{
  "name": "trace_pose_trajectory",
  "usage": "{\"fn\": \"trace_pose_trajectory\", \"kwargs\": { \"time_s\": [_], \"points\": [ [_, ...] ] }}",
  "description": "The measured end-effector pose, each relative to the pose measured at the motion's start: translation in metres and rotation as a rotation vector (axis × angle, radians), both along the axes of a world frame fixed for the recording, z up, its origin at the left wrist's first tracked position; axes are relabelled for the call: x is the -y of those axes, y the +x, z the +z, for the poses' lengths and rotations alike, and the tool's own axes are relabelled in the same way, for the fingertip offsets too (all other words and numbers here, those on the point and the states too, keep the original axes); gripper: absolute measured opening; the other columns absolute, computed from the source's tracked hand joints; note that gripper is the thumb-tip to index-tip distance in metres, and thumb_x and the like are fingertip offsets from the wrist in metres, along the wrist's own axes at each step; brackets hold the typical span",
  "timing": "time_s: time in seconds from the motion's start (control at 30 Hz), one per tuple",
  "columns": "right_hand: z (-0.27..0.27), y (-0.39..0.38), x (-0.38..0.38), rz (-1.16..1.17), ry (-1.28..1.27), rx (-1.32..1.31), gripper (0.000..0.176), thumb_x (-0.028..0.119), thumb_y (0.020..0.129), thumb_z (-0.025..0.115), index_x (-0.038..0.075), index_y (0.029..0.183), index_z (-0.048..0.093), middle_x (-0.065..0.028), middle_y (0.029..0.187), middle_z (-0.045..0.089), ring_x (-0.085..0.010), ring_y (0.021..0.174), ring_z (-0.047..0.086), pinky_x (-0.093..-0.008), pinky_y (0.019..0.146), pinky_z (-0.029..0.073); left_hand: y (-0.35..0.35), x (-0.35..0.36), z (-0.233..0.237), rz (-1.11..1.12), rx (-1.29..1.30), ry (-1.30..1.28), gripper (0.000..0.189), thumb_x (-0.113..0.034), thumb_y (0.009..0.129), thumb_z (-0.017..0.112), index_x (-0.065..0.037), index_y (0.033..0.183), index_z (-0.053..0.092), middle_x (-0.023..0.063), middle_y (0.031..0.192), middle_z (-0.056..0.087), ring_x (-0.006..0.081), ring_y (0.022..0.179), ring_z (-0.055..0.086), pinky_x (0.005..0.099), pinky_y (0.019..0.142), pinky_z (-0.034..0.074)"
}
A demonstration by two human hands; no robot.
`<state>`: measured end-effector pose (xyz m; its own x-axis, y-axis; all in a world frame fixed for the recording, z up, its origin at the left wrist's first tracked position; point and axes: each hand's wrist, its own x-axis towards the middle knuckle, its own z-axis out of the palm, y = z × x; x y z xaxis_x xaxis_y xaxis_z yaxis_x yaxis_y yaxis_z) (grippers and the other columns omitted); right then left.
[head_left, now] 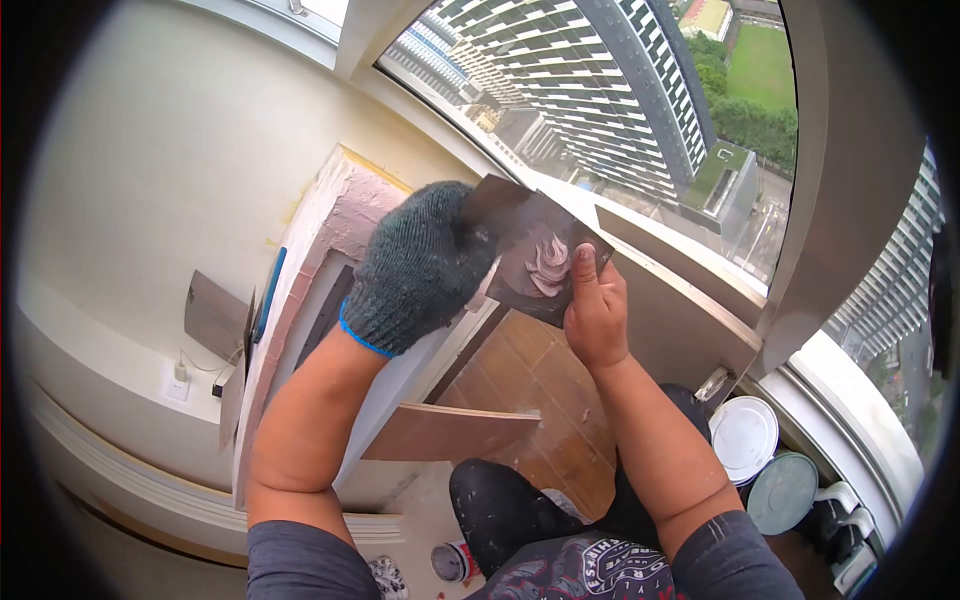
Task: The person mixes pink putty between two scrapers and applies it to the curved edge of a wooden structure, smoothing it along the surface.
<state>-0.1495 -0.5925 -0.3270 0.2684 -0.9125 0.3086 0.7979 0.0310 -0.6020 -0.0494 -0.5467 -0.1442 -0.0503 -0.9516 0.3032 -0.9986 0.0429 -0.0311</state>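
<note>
My left hand (425, 265) wears a dark knitted glove with a blue cuff edge. Its fingers are closed on a brown flat blade (492, 198) that overlaps a dark plate; its far end is hidden by the glove. My right hand (597, 310), bare, grips the dark putty plate (525, 285) by its right edge, thumb on top and fingers underneath. A swirl of pinkish putty (548, 267) lies on the plate, close to my right thumb. Just left of the glove is a pink-coated ledge (362, 208).
A large window (580, 90) is ahead. A brown panel (450, 432) juts out below my hands above the tiled floor (530, 380). Lidded buckets (743, 438) stand at right, a small can (453, 562) near my legs. A wall outlet (178, 380) is at left.
</note>
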Motion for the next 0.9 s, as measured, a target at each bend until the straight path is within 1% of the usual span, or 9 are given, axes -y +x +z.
{"fn": "trace_pose_trajectory", "kwargs": {
  "time_s": [0.03, 0.1, 0.17, 0.3, 0.33, 0.43, 0.57, 0.67, 0.9],
  "points": [
    [-0.002, 0.003, 0.001, -0.015, 0.03, 0.014, 0.045, 0.039, 0.107, 0.047, -0.003, 0.105, 0.064, -0.0017, 0.092, 0.065, -0.0084, 0.083, 0.056, -0.0239, 0.076, 0.048, -0.004, 0.006, 0.011, 0.017, 0.084, -0.087, 0.025, -0.013, 0.086, 0.067, -0.001, 0.107, 0.066, 0.0182, 0.085, 0.07, 0.0322, 0.08, 0.069, 0.0393, 0.075, 0.054],
    [-0.013, 0.013, 0.008, -0.043, 0.091, 0.039, 0.045, 0.039, 0.107, 0.048, -0.002, 0.103, 0.064, -0.0017, 0.091, 0.065, -0.0079, 0.083, 0.056, -0.0235, 0.076, 0.047, 0.0, 0.029, 0.049, 0.019, 0.349, -0.019, 0.024, -0.014, 0.084, 0.068, -0.002, 0.105, 0.067, 0.0209, 0.087, 0.069, 0.0364, 0.081, 0.067, 0.0428, 0.076, 0.054],
    [-0.025, 0.012, 0.021, 0.043, 0.178, 0.104, 0.045, 0.04, 0.107, 0.046, -0.002, 0.111, 0.062, -0.0049, 0.1, 0.067, -0.0086, 0.09, 0.059, -0.0241, 0.082, 0.049, -0.004, 0.045, 0.078, 0.058, 0.501, 0.295, 0.024, -0.015, 0.082, 0.069, -0.002, 0.102, 0.069, 0.0199, 0.089, 0.07, 0.0358, 0.082, 0.068, 0.0447, 0.077, 0.054],
    [-0.024, 0.01, 0.035, 0.025, 0.294, 0.258, 0.045, 0.04, 0.108, 0.043, -0.001, 0.117, 0.059, -0.0057, 0.106, 0.066, -0.0105, 0.092, 0.061, -0.0259, 0.085, 0.05, -0.018, 0.082, 0.073, 0.171, 0.78, 0.797, 0.03, -0.016, 0.075, 0.069, -0.006, 0.103, 0.072, 0.0178, 0.093, 0.072, 0.034, 0.086, 0.069, 0.0434, 0.078, 0.055],
    [-0.025, 0.009, 0.036, 0.032, 0.3, 0.265, 0.044, 0.039, 0.108, 0.043, -0.001, 0.117, 0.059, -0.0059, 0.106, 0.066, -0.0107, 0.093, 0.061, -0.0261, 0.085, 0.05, -0.015, 0.091, 0.067, 0.115, 0.864, 0.884, 0.037, -0.018, 0.07, 0.072, -0.008, 0.105, 0.074, 0.0169, 0.094, 0.073, 0.0338, 0.087, 0.069, 0.0432, 0.079, 0.056],
    [-0.026, 0.011, 0.035, 0.021, 0.286, 0.265, 0.044, 0.039, 0.108, 0.043, -0.001, 0.117, 0.059, -0.0065, 0.107, 0.066, -0.0117, 0.094, 0.062, -0.0272, 0.086, 0.051, -0.01, 0.106, 0.052, 0.142, 1.022, 1.06, 0.043, -0.02, 0.066, 0.074, -0.009, 0.107, 0.075, 0.0163, 0.096, 0.073, 0.034, 0.086, 0.07, 0.0432, 0.08, 0.056],
    [-0.026, 0.011, 0.037, 0.057, 0.259, 0.268, 0.045, 0.038, 0.109, 0.039, -0.001, 0.123, 0.056, -0.0099, 0.111, 0.068, -0.0172, 0.099, 0.067, -0.0315, 0.089, 0.054, 0.0, 0.11, 0.044, 0.158, 0.991, 1.131, 0.044, -0.022, 0.063, 0.077, -0.01, 0.105, 0.075, 0.0163, 0.097, 0.073, 0.0339, 0.087, 0.07, 0.0434, 0.079, 0.057],
    [-0.023, 0.012, 0.035, 0.069, 0.29, 0.305, 0.044, 0.037, 0.109, 0.041, -0.002, 0.12, 0.058, -0.0083, 0.11, 0.067, -0.0142, 0.097, 0.064, -0.0299, 0.089, 0.053, -0.002, 0.117, 0.038, 0.272, 0.904, 1.276, 0.045, -0.022, 0.06, 0.078, -0.009, 0.103, 0.076, 0.0163, 0.098, 0.073, 0.0338, 0.088, 0.07, 0.044, 0.078, 0.057],
    [-0.018, 0.01, 0.032, 0.119, 0.307, 0.35, 0.045, 0.037, 0.109, 0.04, -0.002, 0.123, 0.056, -0.0099, 0.113, 0.067, -0.0164, 0.1, 0.065, -0.0312, 0.09, 0.053, 0.002, 0.119, 0.032, 0.273, 1.001, 1.285, 0.041, -0.016, 0.065, 0.075, -0.009, 0.106, 0.074, 0.0167, 0.1, 0.073, 0.0337, 0.091, 0.07, 0.0432, 0.081, 0.056]
  ]
}}
